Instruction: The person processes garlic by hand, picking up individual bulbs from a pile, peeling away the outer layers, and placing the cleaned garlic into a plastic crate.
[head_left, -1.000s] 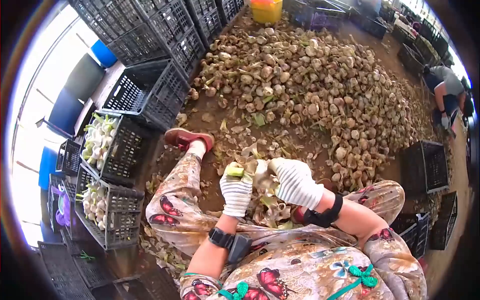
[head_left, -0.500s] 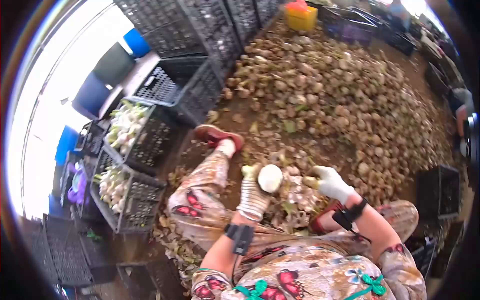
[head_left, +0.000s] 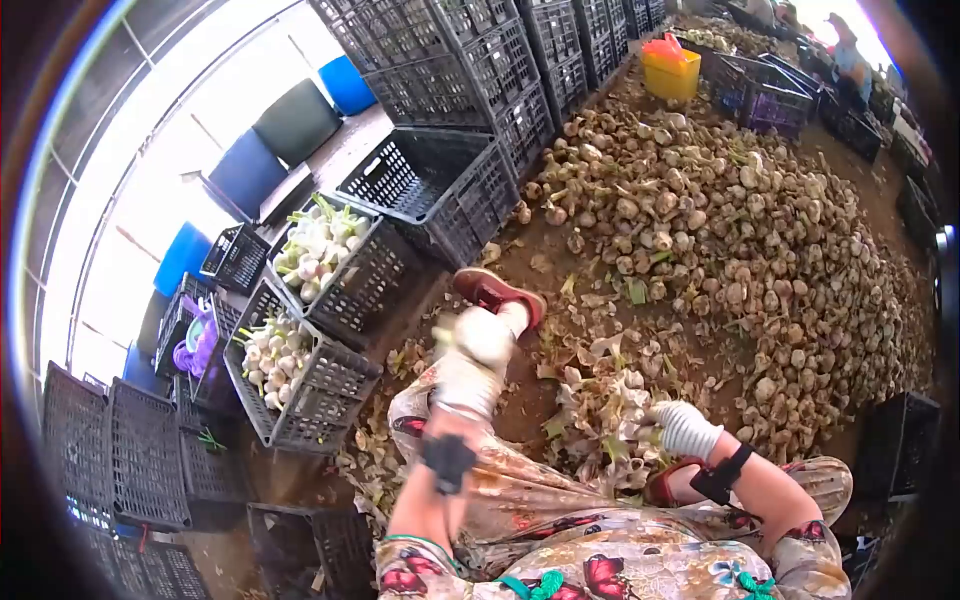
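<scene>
My left hand [head_left: 468, 382], in a pale work glove, is smeared by motion in front of my bent knee. A clean white garlic bulb [head_left: 483, 336] is held at its fingers, near the red shoe. Over the heap of garlic skins [head_left: 610, 410] between my legs hangs my right hand [head_left: 686, 430], in a white glove, its fingers curled toward the skins. Whether anything is between those fingers I cannot make out. Beyond the skins lies a large pile of unpeeled garlic bulbs [head_left: 740, 230].
Two black crates of clean garlic, a nearer crate [head_left: 305, 395] and a farther crate [head_left: 360, 290], stand to my left. Past them are another black crate [head_left: 430, 200] and tall crate stacks [head_left: 450, 70]. A yellow bucket [head_left: 670, 76] stands behind the pile; a person [head_left: 848, 62] is far right.
My left hand has swung left toward the crates with the garlic bulb. My right hand has lowered slightly over the skins. The view has shifted, showing more of the crate stacks.
</scene>
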